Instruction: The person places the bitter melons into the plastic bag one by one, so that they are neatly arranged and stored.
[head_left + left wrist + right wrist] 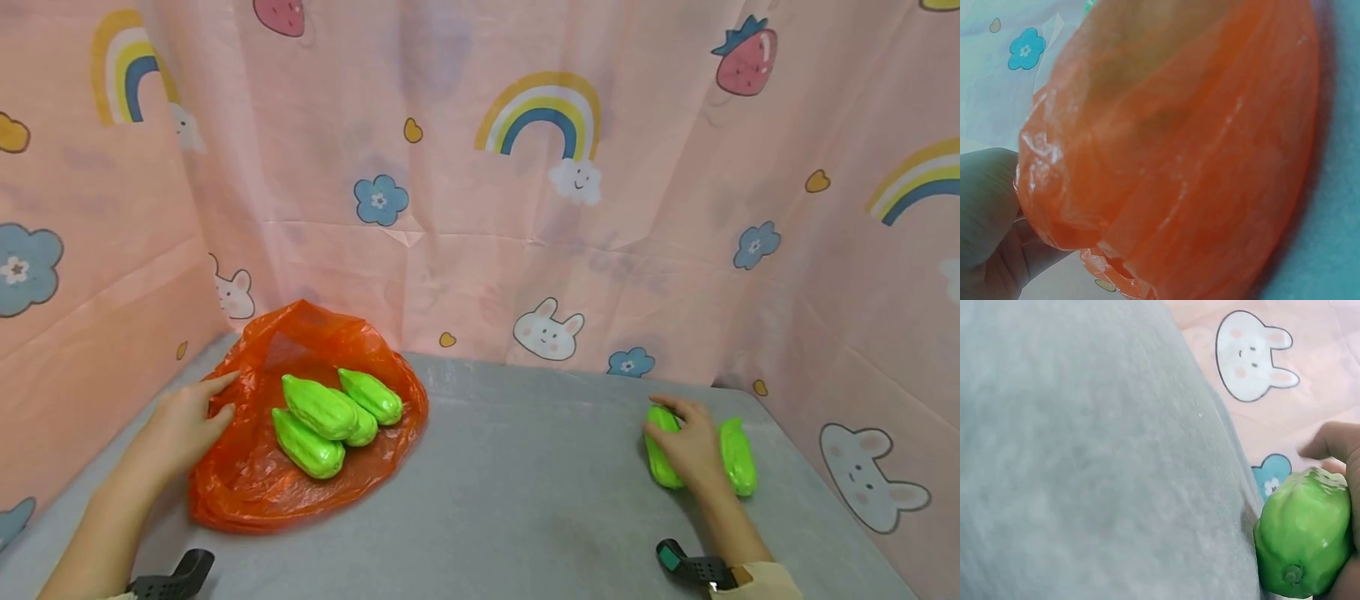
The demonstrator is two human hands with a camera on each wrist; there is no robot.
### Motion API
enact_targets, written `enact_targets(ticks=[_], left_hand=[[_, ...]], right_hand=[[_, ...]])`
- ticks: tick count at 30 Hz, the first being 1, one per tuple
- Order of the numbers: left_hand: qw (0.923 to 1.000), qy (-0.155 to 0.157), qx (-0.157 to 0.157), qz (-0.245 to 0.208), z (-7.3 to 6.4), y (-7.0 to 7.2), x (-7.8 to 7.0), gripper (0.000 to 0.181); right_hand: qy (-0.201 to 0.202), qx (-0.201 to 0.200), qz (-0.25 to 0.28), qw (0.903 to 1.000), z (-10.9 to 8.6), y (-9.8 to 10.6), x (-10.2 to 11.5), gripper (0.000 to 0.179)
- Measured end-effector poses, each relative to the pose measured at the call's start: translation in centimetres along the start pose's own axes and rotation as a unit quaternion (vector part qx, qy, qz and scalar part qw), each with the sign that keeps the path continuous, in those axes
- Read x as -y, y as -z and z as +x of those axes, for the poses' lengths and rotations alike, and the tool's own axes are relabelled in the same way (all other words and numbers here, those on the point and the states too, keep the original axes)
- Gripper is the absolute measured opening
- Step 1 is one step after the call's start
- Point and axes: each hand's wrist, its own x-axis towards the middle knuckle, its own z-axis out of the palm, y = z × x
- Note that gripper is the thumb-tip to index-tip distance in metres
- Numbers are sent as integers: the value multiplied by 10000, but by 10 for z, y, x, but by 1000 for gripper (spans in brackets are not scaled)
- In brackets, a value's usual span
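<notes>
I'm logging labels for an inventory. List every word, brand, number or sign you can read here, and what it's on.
None readable: no lettering shows on the orange bag, green fruits or grey table.
Pink cloth: drawings only.
Black wrist straps: too small to tell.

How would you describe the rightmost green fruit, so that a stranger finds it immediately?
Find the grey table and go to its right end, away from the orange bag. Just right of the right hand lies the green fruit; unlike its neighbour on the hand's other side, it is free of the fingers.
</notes>
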Motion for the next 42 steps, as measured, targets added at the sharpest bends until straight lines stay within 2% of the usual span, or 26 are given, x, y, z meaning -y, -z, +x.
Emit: enact_targets(ticks=[7,12,19,26,33,37,42], left_hand=[[10000,49,62,-17,2,1,0,56],[9999,84,101,-15,3,2,-3,56],[9999,125,113,-14,3,1,-4,56],[9999,83,79,28,3,0,-4,55],[10000,29,30,69,3,-1,-3,54],[10000,25,20,73,2,-2,-2,54],[9999,67,40,70,2,-2,-1,55]], right_hand=[[-93,315,-339,9989,-5,-2,3,56],[95,123,-382,9992,-6,-2,3,56],[495,-64,-132,9987,-6,-3,3,49],[665,210,-271,9972,-6,-7,0,52],[825,108,-228,9963,-5,-10,-2,52],[823,320,-350,9955,-3,-10,-1,57],[633,724,-425,9945,-2,-10,-2,61]])
